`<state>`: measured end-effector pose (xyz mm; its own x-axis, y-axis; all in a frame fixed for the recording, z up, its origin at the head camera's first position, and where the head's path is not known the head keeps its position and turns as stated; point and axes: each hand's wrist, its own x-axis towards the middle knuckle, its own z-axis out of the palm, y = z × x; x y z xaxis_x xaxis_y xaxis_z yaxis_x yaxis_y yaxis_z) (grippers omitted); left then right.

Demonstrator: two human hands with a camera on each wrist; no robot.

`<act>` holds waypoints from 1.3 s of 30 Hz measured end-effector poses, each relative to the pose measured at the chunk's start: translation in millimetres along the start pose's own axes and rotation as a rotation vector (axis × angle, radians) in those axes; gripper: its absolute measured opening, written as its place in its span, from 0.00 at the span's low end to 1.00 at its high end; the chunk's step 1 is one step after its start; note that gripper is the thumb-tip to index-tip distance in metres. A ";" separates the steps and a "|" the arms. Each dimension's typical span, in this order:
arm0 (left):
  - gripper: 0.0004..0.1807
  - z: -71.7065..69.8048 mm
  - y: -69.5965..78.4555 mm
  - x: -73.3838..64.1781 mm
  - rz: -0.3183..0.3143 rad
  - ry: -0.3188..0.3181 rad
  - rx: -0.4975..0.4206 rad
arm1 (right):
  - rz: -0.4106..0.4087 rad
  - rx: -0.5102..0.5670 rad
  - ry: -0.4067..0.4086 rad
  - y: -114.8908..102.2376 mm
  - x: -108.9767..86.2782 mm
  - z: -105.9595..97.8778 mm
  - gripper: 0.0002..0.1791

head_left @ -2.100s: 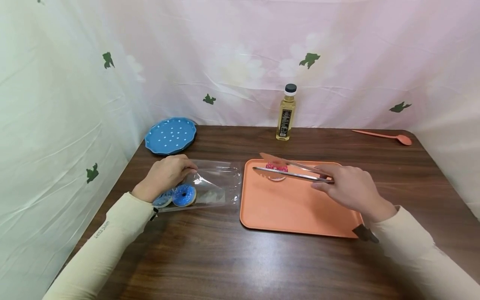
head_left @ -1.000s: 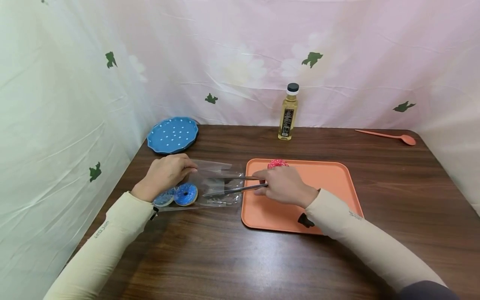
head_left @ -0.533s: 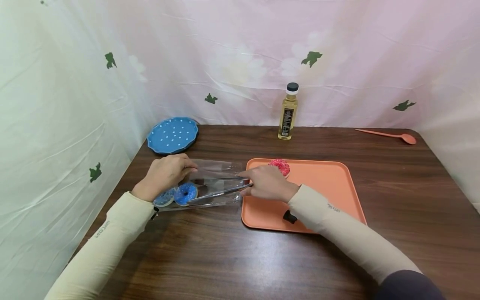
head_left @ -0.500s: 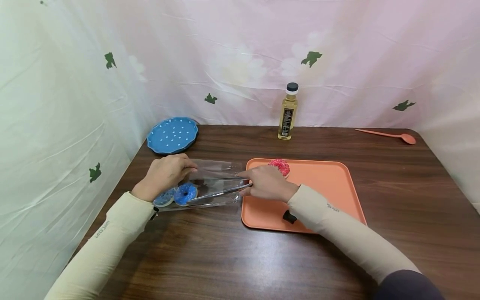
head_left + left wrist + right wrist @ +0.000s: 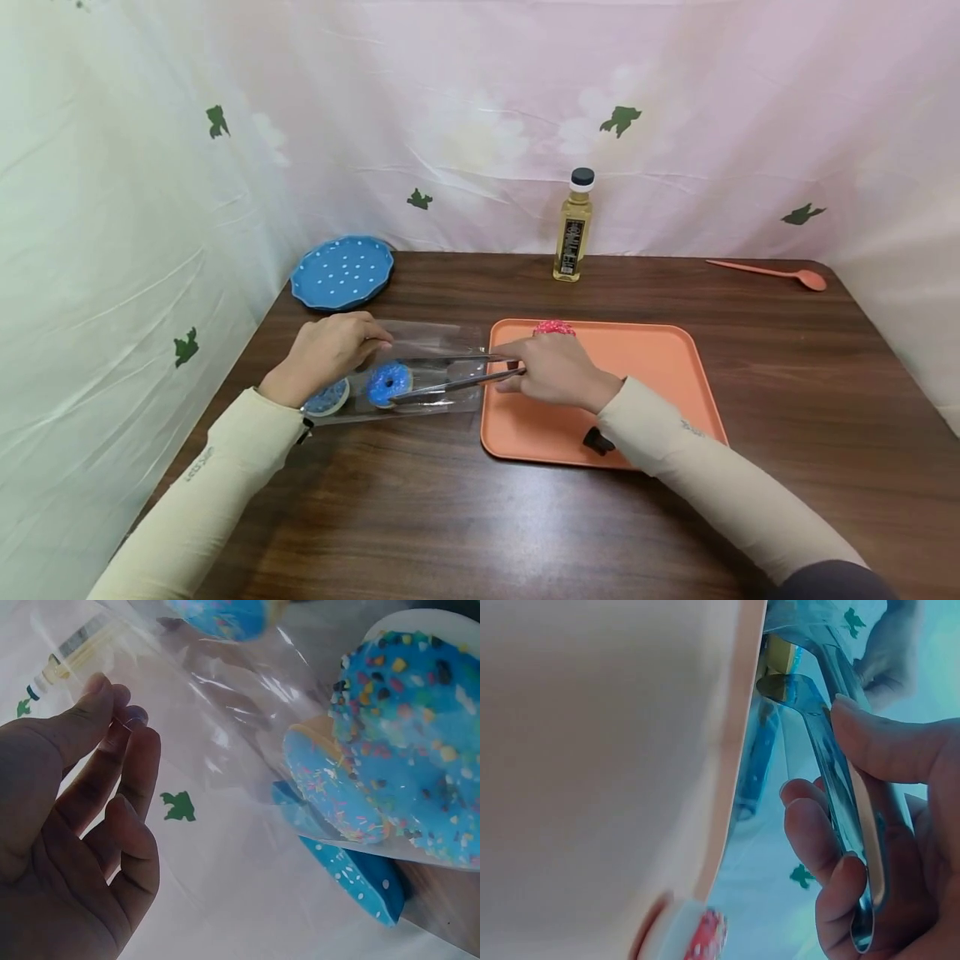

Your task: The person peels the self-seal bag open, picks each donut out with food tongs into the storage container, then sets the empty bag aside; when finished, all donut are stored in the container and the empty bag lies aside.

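Note:
My left hand (image 5: 326, 350) pinches the upper edge of a clear plastic bag (image 5: 427, 335) between thumb and fingertips. Inside the bag lies a bright blue doughnut (image 5: 377, 385), with another blue-iced doughnut (image 5: 326, 402) partly under the left hand. The left wrist view shows a further blue doughnut with fine sprinkles (image 5: 330, 784) behind the large one. My right hand (image 5: 558, 371) grips metal tongs (image 5: 457, 386), whose tips reach through the bag's right end around the bright blue doughnut. In the right wrist view, thumb and fingers wrap the tongs' arms (image 5: 832, 765).
An orange tray (image 5: 645, 358) lies under the right hand, a pink sprinkled doughnut (image 5: 555, 327) at its back edge. Behind stand a bottle of yellow liquid (image 5: 572, 237) and a blue dotted plate (image 5: 341, 273). An orange spoon (image 5: 810, 280) lies at the back right.
The right hand brought the tongs leftward from over the tray into the bag. Since half a second ago, tongs and bright blue doughnut have shifted right, away from the other doughnut. Left hand stays put.

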<state>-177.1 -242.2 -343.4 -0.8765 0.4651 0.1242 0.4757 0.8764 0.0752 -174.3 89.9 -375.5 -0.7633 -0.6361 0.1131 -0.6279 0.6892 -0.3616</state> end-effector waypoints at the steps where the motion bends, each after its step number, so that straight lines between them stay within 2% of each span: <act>1: 0.08 -0.2 0.0 0.3 0.003 0.003 -0.002 | 0.013 -0.001 0.004 1.5 -2.7 -1.7 0.22; 5: 0.08 -0.3 -0.5 0.5 -0.001 0.008 -0.001 | 0.043 -0.023 0.015 5.3 -7.6 -3.5 0.23; 10: 0.08 2.0 -1.0 -1.2 0.001 0.007 -0.006 | 0.002 -0.019 0.008 1.2 0.3 1.3 0.23; 14: 0.08 3.2 -0.9 -1.2 0.012 0.011 -0.012 | -0.032 -0.017 0.017 -3.4 6.0 5.7 0.19; 20: 0.08 3.8 -1.6 -1.0 0.007 -0.002 -0.016 | -0.013 -0.036 0.018 -5.0 1.6 4.7 0.19; 26: 0.08 4.4 -2.5 -2.3 0.014 0.013 -0.018 | 0.042 -0.012 0.035 0.8 -10.9 -5.5 0.26; 39: 0.09 4.0 -2.7 -0.7 0.006 0.007 -0.008 | 0.154 0.024 0.057 24.3 -56.5 -28.7 0.26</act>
<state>-178.2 -244.4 -347.6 -0.8732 0.4694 0.1314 0.4815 0.8725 0.0828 -150.8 152.5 -364.0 -0.8582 -0.5020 0.1069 -0.4993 0.7683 -0.4005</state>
